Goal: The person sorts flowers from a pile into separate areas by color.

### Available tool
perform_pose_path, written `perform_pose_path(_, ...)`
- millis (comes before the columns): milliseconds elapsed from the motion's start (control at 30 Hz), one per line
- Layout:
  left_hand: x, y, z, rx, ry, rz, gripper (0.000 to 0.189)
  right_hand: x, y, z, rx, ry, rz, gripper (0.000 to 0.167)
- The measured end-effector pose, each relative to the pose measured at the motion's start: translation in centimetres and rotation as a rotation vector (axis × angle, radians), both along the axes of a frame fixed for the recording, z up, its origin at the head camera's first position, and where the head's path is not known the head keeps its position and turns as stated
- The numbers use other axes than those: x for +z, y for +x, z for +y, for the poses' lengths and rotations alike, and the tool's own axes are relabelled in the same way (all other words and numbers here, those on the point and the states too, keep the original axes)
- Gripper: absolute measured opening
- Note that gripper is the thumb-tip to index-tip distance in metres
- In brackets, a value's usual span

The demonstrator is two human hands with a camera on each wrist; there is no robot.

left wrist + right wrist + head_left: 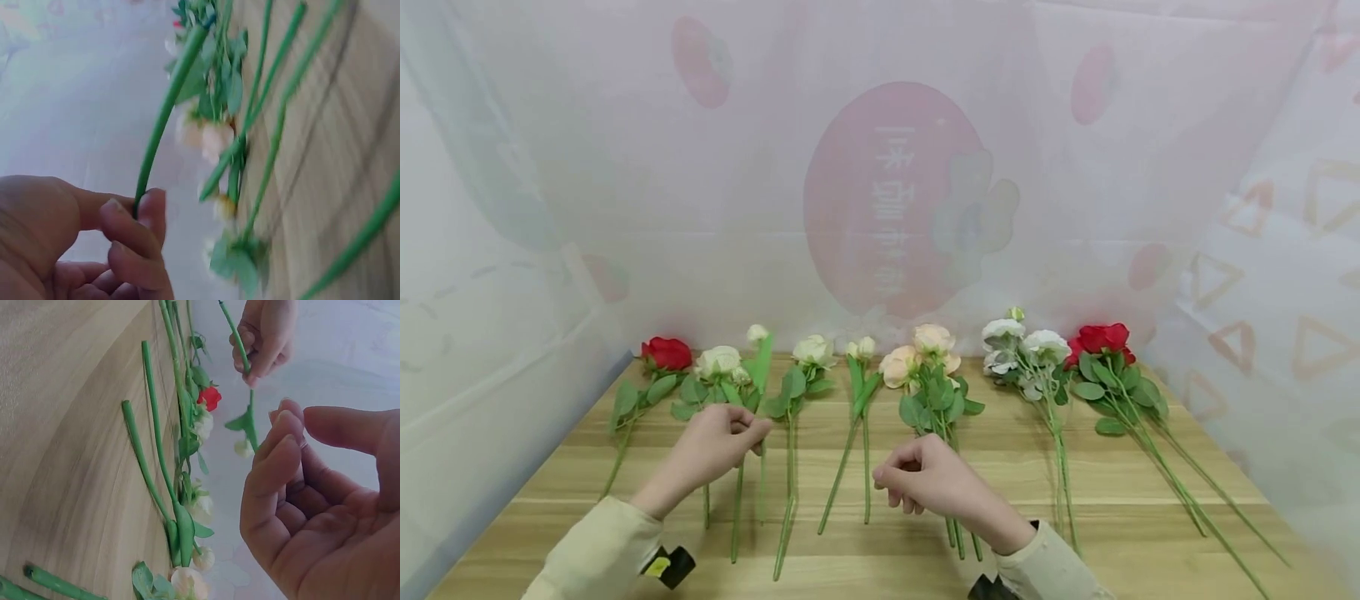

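My left hand (726, 437) pinches the green stem (164, 119) of a white tulip (757, 335) between thumb and fingers. Its closed bud and long leaf (762, 362) stand above the hand in the head view, and the stem hangs below. In the right wrist view the same tulip (244, 447) shows beyond my right fingers. My right hand (925, 475) hovers in front of the peach roses (928, 354), fingers loosely curled, with nothing between thumb and fingertips. Two more white tulips (861, 348) lie between the hands, their stems (842, 462) toward me.
Left on the wooden table (835, 575) lie a red rose (666, 353) and a white rose (718, 362); another white rose (814, 351) is near the middle. White flowers (1045, 346) and red roses (1102, 337) lie right. A printed curtain (760, 183) hangs behind.
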State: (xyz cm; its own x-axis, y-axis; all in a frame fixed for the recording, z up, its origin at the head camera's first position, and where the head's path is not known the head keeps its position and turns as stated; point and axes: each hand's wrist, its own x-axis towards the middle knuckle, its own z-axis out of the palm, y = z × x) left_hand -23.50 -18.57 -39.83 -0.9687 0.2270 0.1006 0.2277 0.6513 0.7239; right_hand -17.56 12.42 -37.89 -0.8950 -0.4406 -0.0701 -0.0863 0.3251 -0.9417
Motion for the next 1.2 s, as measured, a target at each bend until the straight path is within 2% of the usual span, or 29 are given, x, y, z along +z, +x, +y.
perform_pose_path(233,0.0,2.2,4.4,-0.038,0.14,-0.003,0.023,0.0,0.0,-0.1,-0.007,-0.07,-0.081,0.021)
perform_pose_path(433,0.4,3.3,7.3,-0.1,0.201,0.023,0.023,-0.1,0.0,-0.2,-0.07,-0.106,-0.078,0.022)
perform_pose_path(633,0.4,4.4,9.6,-0.143,0.2,0.135,0.017,0.0,-0.1,-0.1,-0.184,-0.163,-0.052,0.028)
perform_pose_path(733,0.3,4.9,10.4,-0.186,0.19,0.195,0.017,0.0,-0.2,-0.1,-0.216,-0.183,-0.045,0.031)
perform_pose_path(900,0.3,5.5,11.1,-0.247,0.182,0.268,0.015,0.0,-0.1,-0.2,-0.223,-0.215,-0.034,0.033)
perform_pose_path(1100,0.0,5.8,11.2,-0.267,0.155,0.321,0.014,-0.1,0.1,-0.3,-0.224,-0.22,-0.016,0.03)
perform_pose_path(1200,0.0,6.1,11.1,-0.283,0.13,0.373,0.012,-0.1,0.2,-0.5,-0.211,-0.209,-0.01,0.027)
